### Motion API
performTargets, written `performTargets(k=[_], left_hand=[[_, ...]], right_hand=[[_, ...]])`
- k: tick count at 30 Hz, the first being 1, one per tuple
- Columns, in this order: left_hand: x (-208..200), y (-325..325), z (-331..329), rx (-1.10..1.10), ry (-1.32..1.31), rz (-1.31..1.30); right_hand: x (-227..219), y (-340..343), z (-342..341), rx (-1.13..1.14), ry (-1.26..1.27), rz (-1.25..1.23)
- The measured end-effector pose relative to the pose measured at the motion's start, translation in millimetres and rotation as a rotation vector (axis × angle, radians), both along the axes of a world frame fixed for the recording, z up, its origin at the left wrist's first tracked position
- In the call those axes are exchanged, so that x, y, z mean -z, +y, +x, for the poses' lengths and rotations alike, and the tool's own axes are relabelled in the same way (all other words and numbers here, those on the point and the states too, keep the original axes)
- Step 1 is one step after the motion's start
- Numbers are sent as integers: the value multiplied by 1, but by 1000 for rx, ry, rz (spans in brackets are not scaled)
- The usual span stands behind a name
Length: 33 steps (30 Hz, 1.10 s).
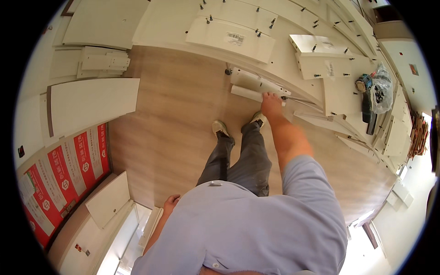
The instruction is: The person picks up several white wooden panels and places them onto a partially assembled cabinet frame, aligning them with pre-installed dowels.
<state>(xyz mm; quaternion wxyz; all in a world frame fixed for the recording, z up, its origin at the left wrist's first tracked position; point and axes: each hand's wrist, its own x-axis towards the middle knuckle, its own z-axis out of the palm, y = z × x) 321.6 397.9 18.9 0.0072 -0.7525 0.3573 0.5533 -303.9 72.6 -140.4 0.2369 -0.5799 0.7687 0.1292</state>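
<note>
My right hand reaches down and forward, its fingers closed over the right part of a narrow white board. This board is low, just beyond my right shoe, and lies along the near side of another white panel with small holes. Part of the board's right end is hidden under my hand. A thin metal-looking bar runs off to the right beside my fingers. Hanging at my left side, away from any board, my left hand has loosely bent fingers and shows nothing in it.
White panels with upright dark fittings spread across the far side and right. A clear plastic bag of small parts lies on them. More white boards are at left, above red-and-white packaging. My shoes stand on wood-look floor.
</note>
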Motion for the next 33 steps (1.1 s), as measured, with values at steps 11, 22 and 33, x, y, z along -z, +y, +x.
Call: performTargets(k=[11,22,33], left_hand=[[-22,-42,-29,19,-12,79],[-21,-71,-34,158,-14,65],[-27,-120,-69,280,-11,99]], right_hand=[[43,111,68,-46,-162,275],[28,74,9,-274,-197,41],[28,109,-9,-198,-219,-101]])
